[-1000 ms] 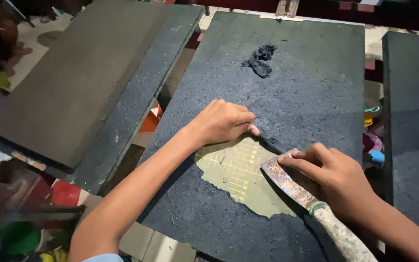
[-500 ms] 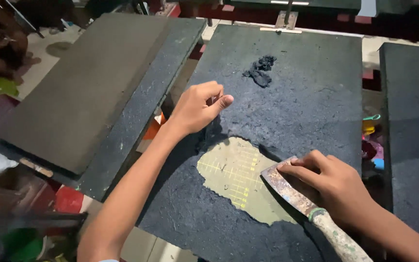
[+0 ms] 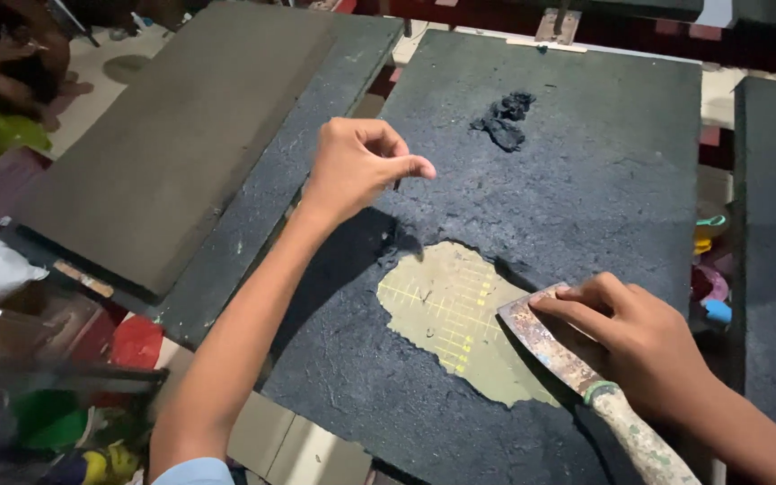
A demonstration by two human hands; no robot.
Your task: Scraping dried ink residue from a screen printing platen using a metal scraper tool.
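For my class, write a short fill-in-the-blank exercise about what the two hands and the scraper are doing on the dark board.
1. The right hand presses the rusty blade of a ____ against the board.
2. The left hand is raised above the dark coated board and holds ____.
3. The scraped patch shows a tan surface with a ____ grid.
4. A small lump of scraped dark material lies near the board's ____ edge.

Missing words: scraper; nothing; yellow; far
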